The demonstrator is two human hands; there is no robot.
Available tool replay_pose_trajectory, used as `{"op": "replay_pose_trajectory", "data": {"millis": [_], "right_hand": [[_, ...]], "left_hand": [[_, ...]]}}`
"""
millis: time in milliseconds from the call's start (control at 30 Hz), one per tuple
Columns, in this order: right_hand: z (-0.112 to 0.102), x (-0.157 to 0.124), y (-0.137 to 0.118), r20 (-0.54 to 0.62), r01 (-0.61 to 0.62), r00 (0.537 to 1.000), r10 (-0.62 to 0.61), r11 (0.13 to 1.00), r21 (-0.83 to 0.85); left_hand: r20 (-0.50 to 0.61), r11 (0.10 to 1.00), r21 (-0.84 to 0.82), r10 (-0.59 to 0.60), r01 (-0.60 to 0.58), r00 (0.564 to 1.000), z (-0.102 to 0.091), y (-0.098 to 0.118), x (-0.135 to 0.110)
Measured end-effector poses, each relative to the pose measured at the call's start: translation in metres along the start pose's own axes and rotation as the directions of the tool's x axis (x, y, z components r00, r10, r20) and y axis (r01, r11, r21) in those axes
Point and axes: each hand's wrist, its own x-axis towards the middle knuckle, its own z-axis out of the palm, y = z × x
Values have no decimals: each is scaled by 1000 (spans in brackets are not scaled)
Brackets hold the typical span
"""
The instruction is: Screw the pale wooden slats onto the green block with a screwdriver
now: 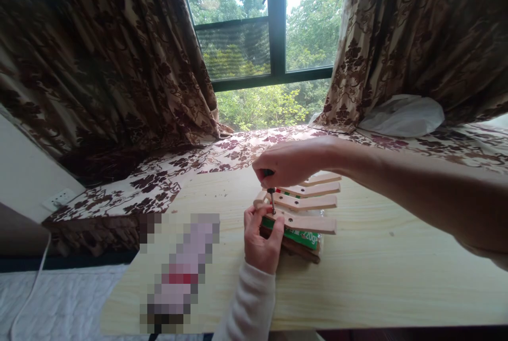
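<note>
My right hand (282, 163) is closed round the green handle of a screwdriver (271, 193), its shaft pointing down. The tip meets a screw (273, 212) in the nearest bent wooden piece (311, 223). From below, my left hand (262, 240) grips the left end of that piece, thumb and fingers either side of the screw. Behind it, several similar pale wooden pieces (313, 203) lie in a row, with dark screws or holes in them. Under them is a green packet (304, 236) marked 220g, resting on a brown block (304, 251).
The pale wood-grain table (377, 288) carries a pixelated long object (184, 272) at the left. Behind are a floral cloth (246, 147), patterned curtains (159, 55), a window (278, 39) and a white bag (402, 116). A wall socket (59, 199) is at the left.
</note>
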Motion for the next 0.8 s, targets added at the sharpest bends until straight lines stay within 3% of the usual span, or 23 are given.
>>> {"op": "replay_pose_trajectory", "data": {"millis": [133,367,533,800], "right_hand": [[2,3,2,-34,-43,999,43,999,-6],[-5,-5,-2,47,52,998,-51,998,-25],[6,3,4,-19,-40,999,40,999,-5],[4,1,9,13,-15,1000,16,999,-35]], "left_hand": [[-8,1000,10,14,-14,1000,-1,0,0],[1,1000,2,10,-10,1000,0,-1,1],[-10,999,-30,-22,22,1000,0,1,-1],[-117,985,-143,-119,102,986,7,-6,-4]]}}
